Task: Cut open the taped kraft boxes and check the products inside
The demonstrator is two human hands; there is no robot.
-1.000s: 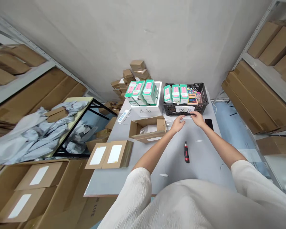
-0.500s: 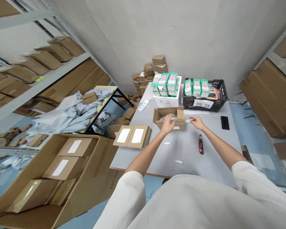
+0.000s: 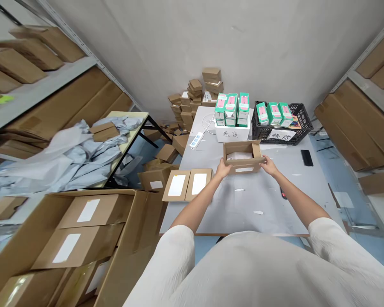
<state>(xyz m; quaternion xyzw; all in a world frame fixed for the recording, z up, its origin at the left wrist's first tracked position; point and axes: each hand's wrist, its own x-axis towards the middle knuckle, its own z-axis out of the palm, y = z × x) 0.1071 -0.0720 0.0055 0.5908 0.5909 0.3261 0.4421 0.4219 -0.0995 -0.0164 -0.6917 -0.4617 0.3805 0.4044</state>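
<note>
An open cardboard box with a white label on its near side sits on the grey table. Something whitish lies inside it; I cannot make out what. My left hand grips the box's left end, and my right hand grips its right end. Under my right forearm shows part of a red and black box cutter. Two cardboard boxes with white labels rest side by side at the table's left edge.
Behind the box stand a white bin and a black crate holding green-and-pink packages. A phone lies at right, a power strip at left. A large carton of boxes stands left of the table.
My hands have moved apart from over the open box and its right side to its two ends, and both now hold it. The camera view has shifted.
</note>
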